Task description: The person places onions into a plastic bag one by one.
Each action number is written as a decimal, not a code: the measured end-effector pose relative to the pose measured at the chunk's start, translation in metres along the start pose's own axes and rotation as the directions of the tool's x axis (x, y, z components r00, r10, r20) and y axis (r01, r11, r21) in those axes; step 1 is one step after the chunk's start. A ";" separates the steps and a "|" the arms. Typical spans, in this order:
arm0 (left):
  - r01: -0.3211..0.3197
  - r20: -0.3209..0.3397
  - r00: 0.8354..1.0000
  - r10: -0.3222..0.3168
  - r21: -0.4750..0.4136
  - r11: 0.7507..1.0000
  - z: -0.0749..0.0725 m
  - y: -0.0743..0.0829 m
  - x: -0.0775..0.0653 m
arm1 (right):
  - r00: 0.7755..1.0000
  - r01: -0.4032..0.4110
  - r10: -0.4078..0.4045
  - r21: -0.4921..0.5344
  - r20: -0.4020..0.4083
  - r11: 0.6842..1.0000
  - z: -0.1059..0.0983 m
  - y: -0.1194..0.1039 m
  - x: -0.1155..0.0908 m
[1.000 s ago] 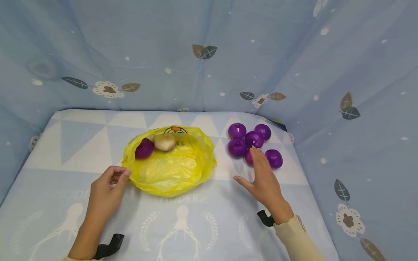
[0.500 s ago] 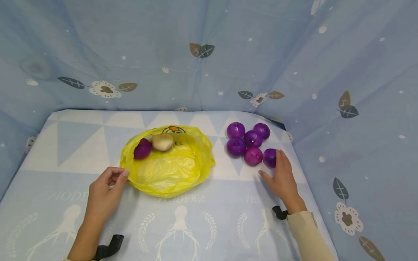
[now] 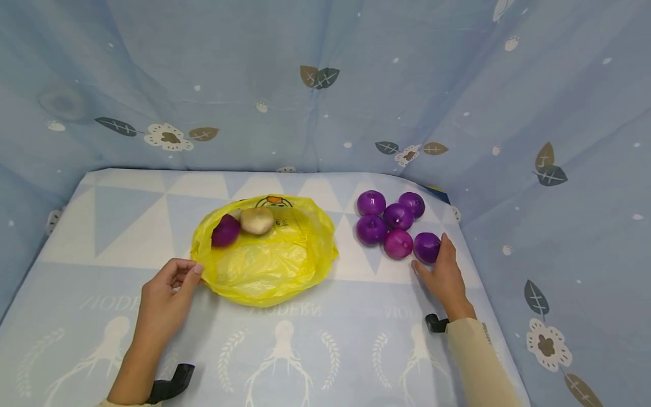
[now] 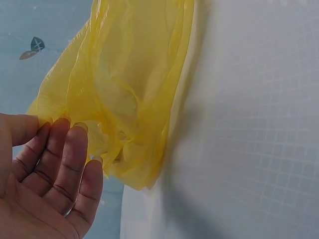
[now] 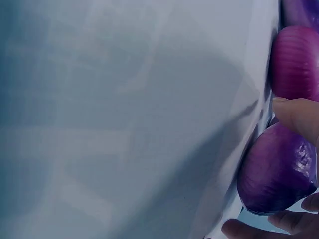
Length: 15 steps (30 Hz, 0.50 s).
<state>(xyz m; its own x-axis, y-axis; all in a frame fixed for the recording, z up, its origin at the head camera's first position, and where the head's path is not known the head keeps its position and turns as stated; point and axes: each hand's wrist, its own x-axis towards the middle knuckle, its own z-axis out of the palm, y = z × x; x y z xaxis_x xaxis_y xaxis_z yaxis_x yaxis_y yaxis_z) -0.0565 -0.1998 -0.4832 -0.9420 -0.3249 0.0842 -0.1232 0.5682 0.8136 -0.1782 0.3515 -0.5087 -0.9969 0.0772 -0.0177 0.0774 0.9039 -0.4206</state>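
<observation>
My left hand (image 3: 168,302) pinches the left rim of a yellow plastic bag (image 3: 259,271) between thumb and fingers; the left wrist view shows the thin film at the fingertips. The bag lies with its mouth spread, and inside are a purple onion (image 3: 225,230) and a pale brown potato (image 3: 256,220). At the right, my right hand (image 3: 443,281) is spread around a purple onion (image 3: 426,247) lying on the table. In the right wrist view its thumb (image 5: 294,112) is on one side of that onion and fingers on the other, with a gap visible below the onion.
Several more purple onions cluster to the left of and behind the right hand, among them a redder one (image 3: 398,244) right beside the nearest onion. A patterned cloth covers the table (image 3: 285,350). Blue curtains (image 3: 244,85) stand along the back and sides.
My right hand has moved right, from above the reddish onion to the rightmost onion, and its fingers now flank it. The left hand stays at the bag's rim.
</observation>
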 end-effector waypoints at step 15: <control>-0.018 0.002 1.000 0.018 0.001 1.000 -0.001 0.002 0.001 | 0.979 -0.171 0.182 -0.114 0.092 0.979 -0.005 0.005 0.013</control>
<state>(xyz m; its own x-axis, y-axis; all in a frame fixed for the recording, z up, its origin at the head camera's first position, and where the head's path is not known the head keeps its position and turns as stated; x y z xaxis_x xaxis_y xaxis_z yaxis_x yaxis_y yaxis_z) -0.0573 -0.2003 -0.4810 -0.9446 -0.3131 0.0980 -0.1062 0.5745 0.8116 -0.1909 0.3594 -0.5071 -0.9634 0.2013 -0.1770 0.2482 0.9193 -0.3055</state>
